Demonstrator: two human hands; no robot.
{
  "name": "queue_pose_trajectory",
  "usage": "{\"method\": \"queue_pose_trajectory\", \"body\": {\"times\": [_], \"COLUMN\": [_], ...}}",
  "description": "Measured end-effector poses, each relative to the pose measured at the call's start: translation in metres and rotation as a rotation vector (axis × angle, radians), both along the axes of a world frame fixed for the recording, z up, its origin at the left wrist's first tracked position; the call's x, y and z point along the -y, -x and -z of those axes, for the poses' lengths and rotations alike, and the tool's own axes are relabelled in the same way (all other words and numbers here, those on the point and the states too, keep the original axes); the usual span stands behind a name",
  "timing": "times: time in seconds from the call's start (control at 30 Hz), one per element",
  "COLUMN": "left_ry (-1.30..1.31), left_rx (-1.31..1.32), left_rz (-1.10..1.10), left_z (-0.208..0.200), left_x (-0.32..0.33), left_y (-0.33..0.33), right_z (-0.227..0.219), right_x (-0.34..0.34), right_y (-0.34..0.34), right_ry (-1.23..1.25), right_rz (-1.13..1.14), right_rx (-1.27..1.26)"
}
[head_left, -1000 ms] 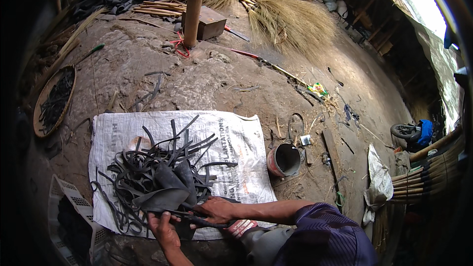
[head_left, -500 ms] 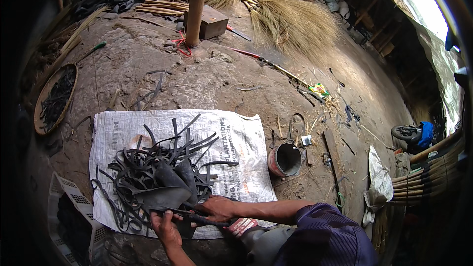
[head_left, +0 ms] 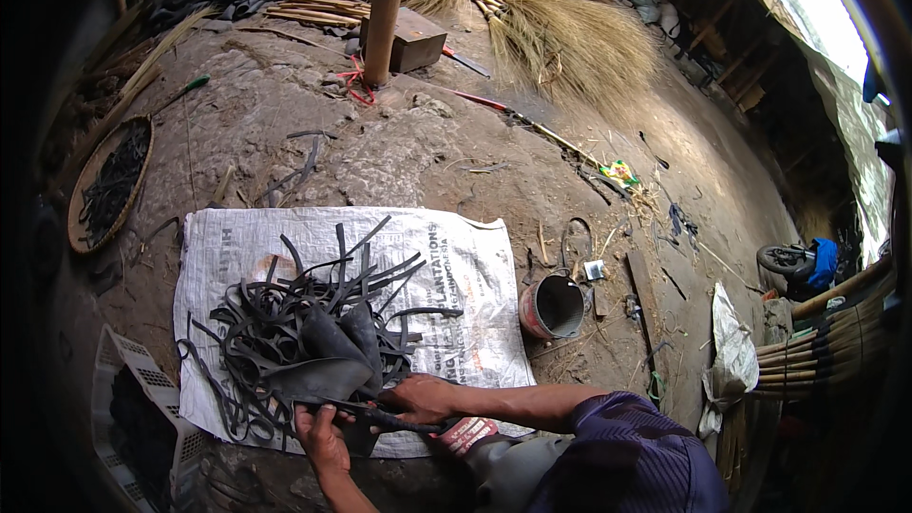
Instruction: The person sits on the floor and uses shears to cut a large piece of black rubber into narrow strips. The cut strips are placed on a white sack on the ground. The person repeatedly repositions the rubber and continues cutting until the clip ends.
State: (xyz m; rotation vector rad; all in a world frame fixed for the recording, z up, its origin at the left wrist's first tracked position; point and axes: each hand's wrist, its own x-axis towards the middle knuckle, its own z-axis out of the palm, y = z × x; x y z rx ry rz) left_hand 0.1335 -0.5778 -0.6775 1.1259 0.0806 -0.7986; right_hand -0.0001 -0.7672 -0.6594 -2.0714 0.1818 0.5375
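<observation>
A heap of black rubber strips [head_left: 266, 313] lies on a white woven sack [head_left: 484, 275] spread over the ground. On its near side are wider, curved black rubber pieces [head_left: 323, 379]. My left hand [head_left: 325, 435] is closed at the near edge of the heap, thumb on top, pinching a piece of black rubber. Just to its right my right hand [head_left: 418, 399] is closed round a long dark thing [head_left: 404, 422] that meets the rubber by my left fingers. Whether that is a tool or more rubber, I cannot make out.
A bucket [head_left: 553, 307] stands right of the sack. At left are a plastic crate [head_left: 142, 370] and a round basket [head_left: 142, 157] of black scraps. Ahead rise a bamboo post [head_left: 387, 19] and a wooden box [head_left: 416, 41], with straw brooms [head_left: 570, 47] behind.
The view has shifted slightly. Both hands keep nearly the same place and grip at the rubber, and the heap looks unchanged.
</observation>
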Motion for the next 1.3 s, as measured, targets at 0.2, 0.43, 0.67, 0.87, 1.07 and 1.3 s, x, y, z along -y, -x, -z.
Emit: {"method": "queue_pose_trajectory", "body": {"times": [0.2,0.43,0.67,0.87,1.07,1.3], "left_ry": [0.011,0.027,0.120,0.130,0.071,0.069], "left_rx": [-0.013,-0.030,-0.039,-0.058,-0.031,0.070], "left_rz": [0.019,0.010,0.047,0.036,0.069,0.112], "left_z": [0.005,-0.003,-0.010,-0.010,-0.010,-0.007], "left_x": [-0.004,-0.003,0.000,-0.001,-0.009,-0.013], "left_y": [-0.001,-0.001,0.000,0.001,-0.002,-0.005], "right_z": [0.012,0.004,-0.008,-0.002,-0.006,0.001], "right_x": [-0.002,-0.003,-0.003,-0.003,-0.001,-0.009], "right_y": [0.002,0.001,0.000,-0.004,-0.004,-0.002], "right_ry": [0.021,0.020,-0.199,-0.301,-0.246,-0.191], "right_rz": [-0.013,-0.005,0.074,0.103,0.034,0.067], "right_rx": [0.027,0.003,-0.079,-0.072,-0.109,-0.060]}}
